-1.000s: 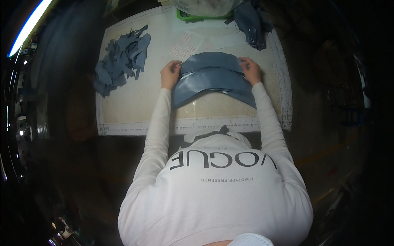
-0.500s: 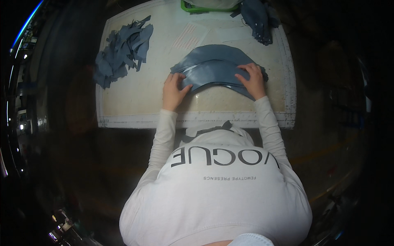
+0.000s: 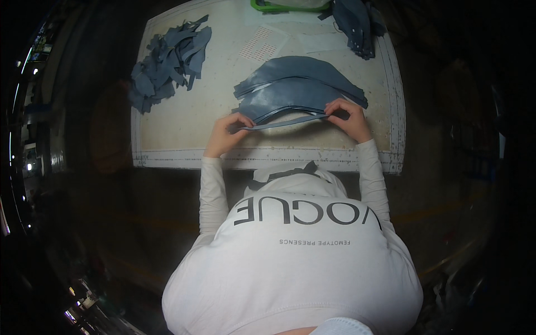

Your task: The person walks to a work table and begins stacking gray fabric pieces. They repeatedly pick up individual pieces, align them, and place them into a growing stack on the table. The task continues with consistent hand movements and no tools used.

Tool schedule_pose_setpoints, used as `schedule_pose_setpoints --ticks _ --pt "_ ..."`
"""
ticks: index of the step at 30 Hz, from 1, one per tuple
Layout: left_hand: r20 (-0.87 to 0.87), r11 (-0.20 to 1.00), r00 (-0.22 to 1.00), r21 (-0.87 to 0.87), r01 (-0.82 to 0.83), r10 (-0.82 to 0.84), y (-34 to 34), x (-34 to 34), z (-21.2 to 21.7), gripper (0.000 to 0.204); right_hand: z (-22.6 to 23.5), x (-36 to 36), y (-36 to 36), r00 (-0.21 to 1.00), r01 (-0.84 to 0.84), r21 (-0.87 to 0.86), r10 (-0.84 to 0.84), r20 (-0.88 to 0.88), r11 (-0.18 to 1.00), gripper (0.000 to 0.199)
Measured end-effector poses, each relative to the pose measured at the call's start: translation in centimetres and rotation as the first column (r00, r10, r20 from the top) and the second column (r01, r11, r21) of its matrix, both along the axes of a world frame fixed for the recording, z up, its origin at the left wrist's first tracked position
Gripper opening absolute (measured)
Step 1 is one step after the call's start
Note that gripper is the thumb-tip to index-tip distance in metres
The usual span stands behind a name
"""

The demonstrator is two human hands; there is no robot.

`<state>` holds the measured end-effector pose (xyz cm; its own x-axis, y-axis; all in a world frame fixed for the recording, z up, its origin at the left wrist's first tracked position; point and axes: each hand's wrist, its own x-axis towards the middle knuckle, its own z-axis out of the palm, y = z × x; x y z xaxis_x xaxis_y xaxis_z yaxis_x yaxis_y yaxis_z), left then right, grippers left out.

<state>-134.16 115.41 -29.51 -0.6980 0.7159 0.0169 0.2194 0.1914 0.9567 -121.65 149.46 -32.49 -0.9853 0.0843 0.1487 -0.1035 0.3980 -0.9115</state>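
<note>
A blue-grey leather-like piece [image 3: 290,122] is stretched between my two hands, showing as a narrow, slightly bowed band. My left hand [image 3: 228,134] pinches its left end between thumb and fingers. At the other end, my right hand [image 3: 350,119] pinches it the same way. Just beyond lies a fanned stack of curved blue-grey pieces [image 3: 298,92] with a smooth, slightly shiny surface. The held piece is seen nearly edge-on, in front of the stack's near edge, so its full shape is hidden.
A heap of blue-grey offcuts [image 3: 170,64] lies on the left of the pale table [image 3: 184,131]. At the back are a sheet with red marks [image 3: 263,44], a green tray [image 3: 290,8] and, to its right, a bundle of dark blue-grey pieces [image 3: 357,25].
Both hands have come nearer to me, away from the stack, and the left has moved left. A piece is now stretched between them; before, both hands rested on the stack.
</note>
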Motion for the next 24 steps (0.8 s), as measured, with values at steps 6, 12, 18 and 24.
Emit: schedule_pose_setpoints --ticks 6,12,18,24 --pt "0.099 0.963 0.976 -0.209 -0.172 0.196 -1.8 -0.1 -0.5 0.011 -0.2 0.3 -1.4 0.99 0.073 -0.051 -0.066 0.125 0.996 0.009" --pt "-0.114 0.911 0.908 -0.044 -0.411 0.404 0.9 -1.7 -2.5 0.011 -0.7 -3.7 -1.7 0.971 0.237 0.032 -0.238 0.03 0.971 0.012" --pt "-0.204 0.905 0.906 -0.139 -0.402 0.371 0.6 -2.9 -4.6 0.018 -0.2 -3.4 -3.5 0.986 0.148 0.355 -0.166 0.018 0.923 0.031" --pt "-0.044 0.96 0.975 -0.171 -0.222 0.217 -1.9 -3.0 -5.5 0.023 -1.1 -1.9 -5.6 0.995 0.086 0.496 -0.053 -0.082 0.864 0.022"
